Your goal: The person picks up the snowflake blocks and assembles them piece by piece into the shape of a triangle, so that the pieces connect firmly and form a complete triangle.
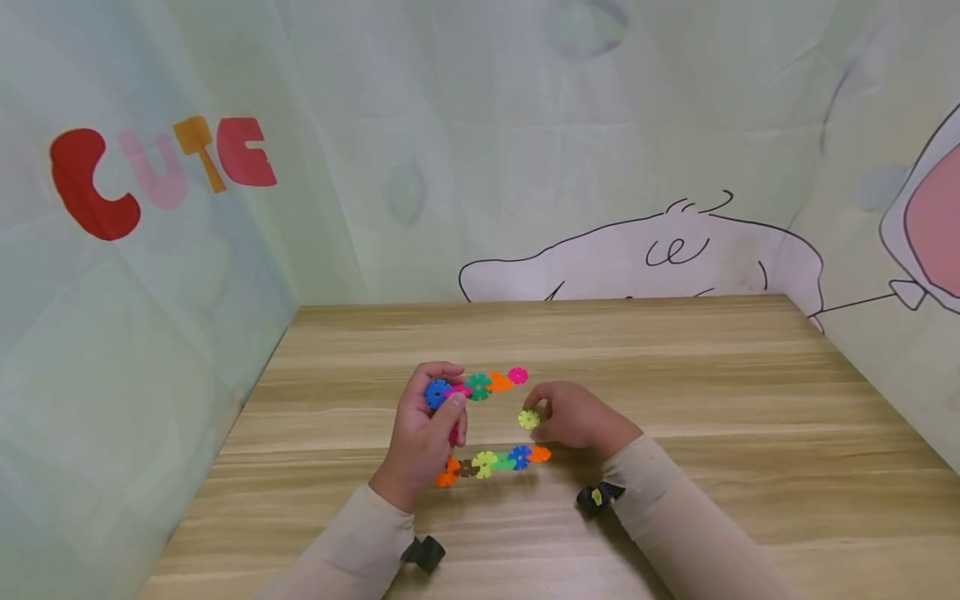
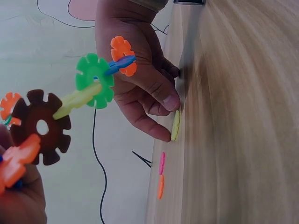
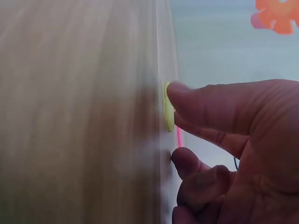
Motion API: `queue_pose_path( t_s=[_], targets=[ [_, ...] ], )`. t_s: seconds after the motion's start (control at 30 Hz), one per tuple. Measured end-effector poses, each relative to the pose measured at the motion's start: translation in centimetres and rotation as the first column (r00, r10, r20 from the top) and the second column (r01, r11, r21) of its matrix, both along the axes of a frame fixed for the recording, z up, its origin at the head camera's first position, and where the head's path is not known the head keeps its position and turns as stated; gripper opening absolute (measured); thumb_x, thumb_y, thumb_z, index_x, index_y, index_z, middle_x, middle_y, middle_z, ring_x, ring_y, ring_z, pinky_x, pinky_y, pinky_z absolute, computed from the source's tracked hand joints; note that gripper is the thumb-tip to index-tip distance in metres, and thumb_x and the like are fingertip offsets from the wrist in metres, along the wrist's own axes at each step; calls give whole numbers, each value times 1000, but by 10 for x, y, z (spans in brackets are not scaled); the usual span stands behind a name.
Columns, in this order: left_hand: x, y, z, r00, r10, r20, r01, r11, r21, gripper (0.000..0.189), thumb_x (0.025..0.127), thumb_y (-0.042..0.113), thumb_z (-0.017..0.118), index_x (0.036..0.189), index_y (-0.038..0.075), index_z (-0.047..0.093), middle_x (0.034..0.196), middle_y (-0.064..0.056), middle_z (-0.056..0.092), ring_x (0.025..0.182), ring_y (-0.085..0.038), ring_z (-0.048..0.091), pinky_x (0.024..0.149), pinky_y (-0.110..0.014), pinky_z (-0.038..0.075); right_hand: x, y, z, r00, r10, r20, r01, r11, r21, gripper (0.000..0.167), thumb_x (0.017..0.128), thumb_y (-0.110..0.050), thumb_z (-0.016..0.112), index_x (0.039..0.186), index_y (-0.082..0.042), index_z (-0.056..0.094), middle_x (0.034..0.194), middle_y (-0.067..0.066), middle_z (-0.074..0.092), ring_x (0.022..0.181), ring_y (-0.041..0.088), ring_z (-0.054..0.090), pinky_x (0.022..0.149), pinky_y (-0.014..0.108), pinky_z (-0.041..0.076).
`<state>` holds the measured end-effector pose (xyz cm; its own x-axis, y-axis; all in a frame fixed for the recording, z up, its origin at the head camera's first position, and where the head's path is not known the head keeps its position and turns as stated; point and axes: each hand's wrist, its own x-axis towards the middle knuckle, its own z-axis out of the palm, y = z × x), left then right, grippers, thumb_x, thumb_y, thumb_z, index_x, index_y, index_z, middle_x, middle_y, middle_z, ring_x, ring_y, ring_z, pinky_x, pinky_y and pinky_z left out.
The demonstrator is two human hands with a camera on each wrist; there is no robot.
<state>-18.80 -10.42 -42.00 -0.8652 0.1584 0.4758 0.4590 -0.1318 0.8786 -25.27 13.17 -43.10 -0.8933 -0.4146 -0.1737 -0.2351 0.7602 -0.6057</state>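
Note:
My left hand (image 1: 429, 421) grips a bent chain of interlocking plastic snowflake discs. Blue, pink and green discs (image 1: 478, 386) run along its far side. The near side has orange, brown (image 2: 41, 127), yellow, green (image 2: 95, 80) and blue discs, with an orange disc (image 2: 123, 56) at the end. Close to the tabletop, my right hand (image 1: 573, 417) pinches a loose yellow snowflake disc (image 1: 528, 419) by its edges between thumb and finger. The palm hides part of the chain's bend.
A pink disc (image 2: 162, 163) and an orange disc (image 2: 160, 186) lie flat on the wooden table (image 1: 675, 367) beyond the yellow one. A printed cloth backdrop (image 1: 375, 125) stands behind and to the left of the table. Each wrist wears a small black camera.

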Motion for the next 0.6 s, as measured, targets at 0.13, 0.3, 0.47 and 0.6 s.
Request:
queue_pose_path(
  t_s=[0.13,0.3,0.47,0.6],
  targets=[
    [0,0,0,1000,0,4,0,1000,3,25,106,-3,46,131,-7,42,113,-12,51,54,-16,51,46,-22,45,2,-2,-1,1000,-3,11,3,1000,-7,33,87,-9,85,118,-16,73,80,1,64,72,19,57,67,32,49],
    [0,0,-1,1000,-1,1,1,1000,3,25,107,-3,47,129,6,48,113,-12,51,54,-15,51,46,-20,45,3,-4,-3,1000,6,-13,-6,1000,7,25,86,-6,85,105,-18,74,81,1,63,74,19,56,71,33,49],
    [1,0,-1,1000,1,5,-1,1000,-3,28,107,-2,47,129,15,50,113,-12,51,54,-16,52,46,-21,45,3,-5,-5,999,20,-25,-20,1000,12,24,84,-5,85,98,-18,70,82,1,62,76,20,56,73,35,49],
    [0,0,-1,1000,4,13,-4,1000,-4,28,107,-2,47,129,13,50,113,-13,51,54,-16,51,46,-22,45,2,-3,-6,999,27,-37,-26,1000,14,27,84,-6,86,94,-17,63,83,0,61,77,20,54,73,34,47]
  ],
)
